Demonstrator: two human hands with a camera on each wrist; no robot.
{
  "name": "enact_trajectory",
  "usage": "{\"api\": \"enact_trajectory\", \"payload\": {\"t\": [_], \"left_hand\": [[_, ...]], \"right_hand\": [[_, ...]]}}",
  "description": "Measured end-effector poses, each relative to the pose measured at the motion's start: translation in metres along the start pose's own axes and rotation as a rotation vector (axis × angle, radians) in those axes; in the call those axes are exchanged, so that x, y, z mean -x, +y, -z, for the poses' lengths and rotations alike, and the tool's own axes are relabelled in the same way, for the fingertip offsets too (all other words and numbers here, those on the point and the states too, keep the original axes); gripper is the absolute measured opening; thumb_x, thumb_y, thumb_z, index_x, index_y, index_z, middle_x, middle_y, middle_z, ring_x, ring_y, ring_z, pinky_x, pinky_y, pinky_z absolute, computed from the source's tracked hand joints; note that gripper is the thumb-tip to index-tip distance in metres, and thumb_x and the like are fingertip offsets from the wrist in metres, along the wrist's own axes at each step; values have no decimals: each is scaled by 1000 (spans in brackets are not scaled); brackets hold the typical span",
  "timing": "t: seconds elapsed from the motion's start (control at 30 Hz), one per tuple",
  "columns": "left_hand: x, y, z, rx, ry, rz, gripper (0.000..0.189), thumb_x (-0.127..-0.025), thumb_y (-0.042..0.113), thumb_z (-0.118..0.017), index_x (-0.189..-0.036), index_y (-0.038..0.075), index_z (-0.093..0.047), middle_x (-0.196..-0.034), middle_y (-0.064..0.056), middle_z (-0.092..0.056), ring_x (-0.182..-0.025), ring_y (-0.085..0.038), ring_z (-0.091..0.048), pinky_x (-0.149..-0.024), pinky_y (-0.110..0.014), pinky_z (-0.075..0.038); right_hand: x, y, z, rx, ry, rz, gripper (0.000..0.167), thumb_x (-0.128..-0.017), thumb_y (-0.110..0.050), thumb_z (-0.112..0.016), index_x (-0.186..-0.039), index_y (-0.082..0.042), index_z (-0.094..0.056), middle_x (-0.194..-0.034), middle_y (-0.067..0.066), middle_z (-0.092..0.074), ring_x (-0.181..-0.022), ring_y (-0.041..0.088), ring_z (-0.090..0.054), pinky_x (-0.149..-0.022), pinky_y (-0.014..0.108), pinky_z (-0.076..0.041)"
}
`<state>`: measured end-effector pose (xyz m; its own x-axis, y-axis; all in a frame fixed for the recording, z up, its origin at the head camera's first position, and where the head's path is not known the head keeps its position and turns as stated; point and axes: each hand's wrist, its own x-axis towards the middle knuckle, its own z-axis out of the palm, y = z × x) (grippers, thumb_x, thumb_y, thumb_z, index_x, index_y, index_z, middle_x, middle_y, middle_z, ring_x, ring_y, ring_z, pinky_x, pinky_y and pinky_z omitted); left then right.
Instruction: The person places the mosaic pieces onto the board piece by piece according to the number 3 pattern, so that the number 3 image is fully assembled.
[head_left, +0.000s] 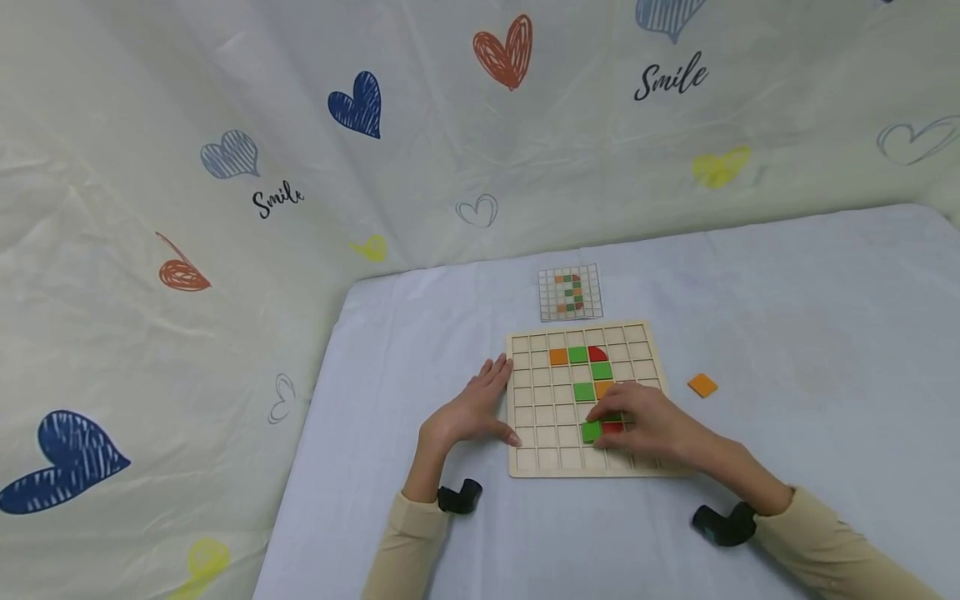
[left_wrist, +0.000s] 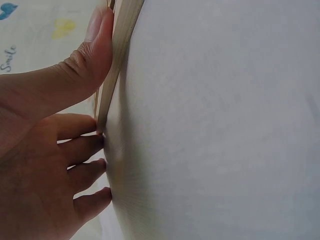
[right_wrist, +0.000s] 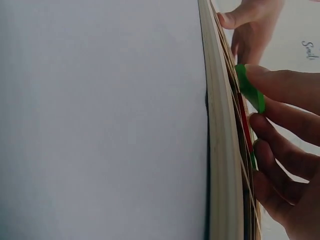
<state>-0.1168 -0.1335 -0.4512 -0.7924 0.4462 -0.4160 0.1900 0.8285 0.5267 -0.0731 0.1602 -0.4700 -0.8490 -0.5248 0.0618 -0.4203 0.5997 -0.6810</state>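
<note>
A wooden grid board (head_left: 534,459) lies on the white cloth. My right hand (head_left: 654,422) pinches a green square tile (right_wrist: 249,89) between thumb and finger; in the right wrist view the tile tilts up from the grid. Beside it sits a red tile (head_left: 612,427), partly covered by the fingers. Higher in the grid are an orange square (head_left: 558,357), several green squares (head_left: 577,355), a red quarter-round tile (head_left: 597,354) and another orange tile (head_left: 603,389). My left hand (head_left: 472,410) rests along the board's left edge, fingers extended and thumb near the lower left corner.
Behind the board lies a card (head_left: 570,293) printed with a grid and coloured squares. A loose orange square tile (head_left: 702,385) is on the cloth (head_left: 817,350) to the right. A heart-patterned curtain (head_left: 420,158) hangs behind and at the left.
</note>
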Motion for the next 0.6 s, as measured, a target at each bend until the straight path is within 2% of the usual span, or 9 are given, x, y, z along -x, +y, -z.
{"api": "enact_trajectory", "payload": {"t": [0.3,0.6], "left_hand": [[-1,-1,-1,6,3,2,126,-73,27,-94,-166,10,-11,-175,-4,-3,-162,-24,3,-132,-44,-9],[-1,-1,-1,21,-1,-3,126,-73,26,-94,-166,10,-11,-174,-4,-3,-162,-24,3,-132,-45,-8]], "right_hand": [[0,-2,-5,60,-1,-14,24,-78,-22,-90,-99,-23,-79,-95,-13,-64,-94,11,-53,-80,31,-51],[1,-5,-6,96,4,-9,26,-77,-21,-91,-99,-22,-79,-96,-12,-64,-95,12,-54,-83,34,-53]]}}
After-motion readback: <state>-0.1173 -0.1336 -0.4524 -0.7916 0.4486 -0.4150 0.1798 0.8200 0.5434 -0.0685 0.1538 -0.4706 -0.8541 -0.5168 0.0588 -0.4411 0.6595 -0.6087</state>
